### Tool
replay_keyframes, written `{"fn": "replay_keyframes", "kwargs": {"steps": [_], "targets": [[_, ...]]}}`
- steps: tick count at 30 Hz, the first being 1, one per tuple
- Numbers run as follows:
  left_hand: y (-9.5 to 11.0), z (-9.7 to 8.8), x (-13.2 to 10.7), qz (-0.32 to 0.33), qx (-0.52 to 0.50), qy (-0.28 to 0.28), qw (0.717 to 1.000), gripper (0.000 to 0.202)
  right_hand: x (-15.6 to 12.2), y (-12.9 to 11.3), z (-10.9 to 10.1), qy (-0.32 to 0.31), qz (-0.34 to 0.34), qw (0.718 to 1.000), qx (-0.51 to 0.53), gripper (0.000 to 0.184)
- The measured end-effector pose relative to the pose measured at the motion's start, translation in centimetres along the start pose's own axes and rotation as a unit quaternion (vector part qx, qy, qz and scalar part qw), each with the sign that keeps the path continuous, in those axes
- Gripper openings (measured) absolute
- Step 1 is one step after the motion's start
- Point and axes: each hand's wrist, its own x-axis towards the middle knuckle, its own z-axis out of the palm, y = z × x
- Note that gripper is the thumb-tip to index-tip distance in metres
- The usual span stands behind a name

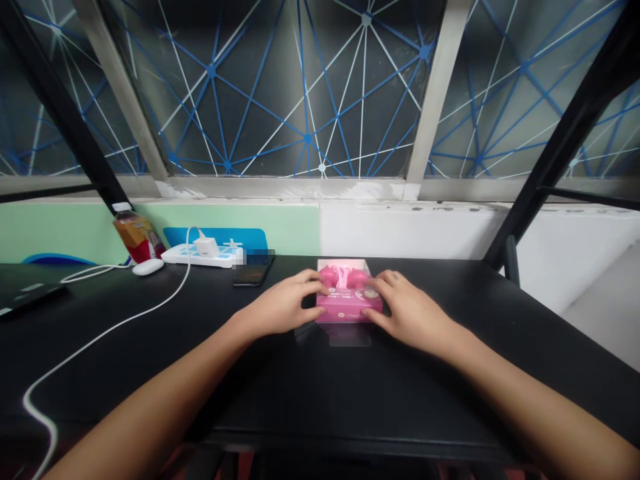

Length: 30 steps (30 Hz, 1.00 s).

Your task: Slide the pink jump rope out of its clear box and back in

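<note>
Pink retail box on the black surface, straight ahead and squarely between the hands, its long axis running side to side. Left hand at the box's left end, fingers curved over the near corner. Right hand at the right end, fingers spread over the top edge, thumb low along the front. Neither hand clearly nearer; both partly closed, pressing in from opposite sides, with the box held between them and still on the surface, as far as this view shows.

Glossy printed card across the front, and a clear, shiny plastic top with two rounded pink forms inside, possibly earbuds, though too small to tell. Just in front of the box, a faint transparent rectangle, either a thin plastic piece or a reflection; impossible to say which.

Farther left, a dark smartphone lying flat, a white power strip with a white charger plugged in, a smooth white mouse, and a plastic bottle of orange drink. Thin white cable looping across the surface toward the near edge.
</note>
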Motion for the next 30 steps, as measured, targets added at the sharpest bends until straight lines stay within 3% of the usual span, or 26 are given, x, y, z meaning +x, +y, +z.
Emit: {"fn": "replay_keyframes", "kwargs": {"steps": [2, 5, 15, 30], "targets": [[0.0, 0.0, -0.1, -0.023, 0.018, 0.005, 1.0, 0.026, 0.0, 0.1, -0.3, -0.023, 0.036, 0.999, -0.013, 0.042], [0.0, -0.3, -0.1, -0.05, 0.0, -0.033, 0.998, 0.027, 0.1, 0.0, -0.7, -0.078, 0.075, 0.994, 0.016, 0.039], [-0.4, -0.9, -0.2, -0.072, -0.096, -0.079, 0.99, 0.033, 0.0, -0.3, -1.6, -0.162, 0.059, 0.969, 0.178, 0.047], [-0.2, -0.9, -0.1, -0.064, -0.067, -0.074, 0.993, 0.026, 0.1, 0.4, -0.9, -0.119, 0.039, 0.988, 0.087, 0.033]]}}
